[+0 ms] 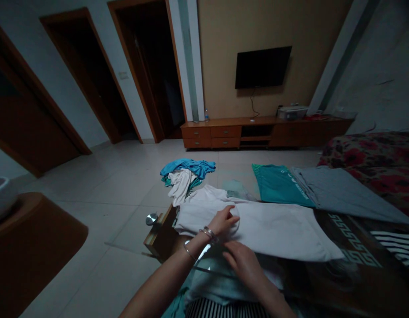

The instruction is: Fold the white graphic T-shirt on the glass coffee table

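A white garment (274, 227) lies spread lengthwise across a dark glass-topped table, with a folded-over part at its left end. My left hand (224, 221), with bracelets at the wrist, rests on that folded part. Its fingers are loosely bent, and a gap shows between thumb and fingers. Just nearer to me, my right hand (242, 260) is at the garment's near edge, fingers and thumb apart, slightly blurred. No cloth shows in its grip. Pale cloth (207, 285) lies below the hands, over striped fabric at my lap.
A heap of blue and white clothes (187, 172) is beyond the table's left end. A folded teal shirt (280, 185) and a grey garment (346, 190) lie at the far right. Striped cloth (396, 245) is at the right edge. A round metal knob (152, 218) sticks out at the table's left corner.
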The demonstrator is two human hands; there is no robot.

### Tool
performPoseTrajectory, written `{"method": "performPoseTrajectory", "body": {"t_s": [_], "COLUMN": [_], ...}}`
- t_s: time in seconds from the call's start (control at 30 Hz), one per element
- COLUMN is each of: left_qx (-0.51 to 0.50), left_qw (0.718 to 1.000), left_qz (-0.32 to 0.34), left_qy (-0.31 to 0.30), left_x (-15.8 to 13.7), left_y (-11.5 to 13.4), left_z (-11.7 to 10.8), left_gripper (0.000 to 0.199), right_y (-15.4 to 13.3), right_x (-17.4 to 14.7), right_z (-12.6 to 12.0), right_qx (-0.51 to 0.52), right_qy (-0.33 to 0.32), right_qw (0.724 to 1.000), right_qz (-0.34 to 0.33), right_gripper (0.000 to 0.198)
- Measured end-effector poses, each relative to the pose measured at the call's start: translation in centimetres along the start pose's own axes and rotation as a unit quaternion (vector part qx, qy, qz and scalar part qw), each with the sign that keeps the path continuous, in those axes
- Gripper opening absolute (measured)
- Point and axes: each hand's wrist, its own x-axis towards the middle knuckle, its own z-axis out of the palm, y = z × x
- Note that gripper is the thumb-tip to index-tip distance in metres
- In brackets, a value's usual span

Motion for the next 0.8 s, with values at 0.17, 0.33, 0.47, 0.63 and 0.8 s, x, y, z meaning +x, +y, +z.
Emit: {"method": "performPoseTrajectory", "body": {"t_s": [0.17, 0.33, 0.47, 0.63, 0.8], "left_qx": [0.116, 0.358, 0.494, 0.546, 0.545], "left_qw": [0.987, 0.93, 0.867, 0.835, 0.834], "left_qz": [0.111, 0.075, 0.061, 0.064, 0.071], "left_qy": [0.031, 0.048, 0.023, 0.034, 0.043], "left_x": [-3.1, -3.2, -3.5, -4.2, -4.3], "left_y": [-2.8, -6.5, -8.5, -10.0, -10.6], "left_z": [-3.6, -9.2, -9.4, -8.3, -8.4], "left_gripper": [0.029, 0.035, 0.053, 0.06, 0.06], "right_y": [3.7, 3.2, 2.7, 5.9, 7.4], "right_x": [-0.8, 3.7, 9.4, 11.5, 10.4], "right_z": [-2.5, -2.4, 0.2, 3.8, 3.9], "right_qx": [0.047, 0.034, -0.028, -0.101, -0.113], "right_qy": [0.069, 0.101, 0.073, 0.034, 0.036], "right_qw": [0.993, 0.993, 0.997, 0.994, 0.993], "right_qz": [0.081, 0.055, -0.003, 0.02, 0.026], "right_gripper": [0.028, 0.032, 0.034, 0.045, 0.045]}}
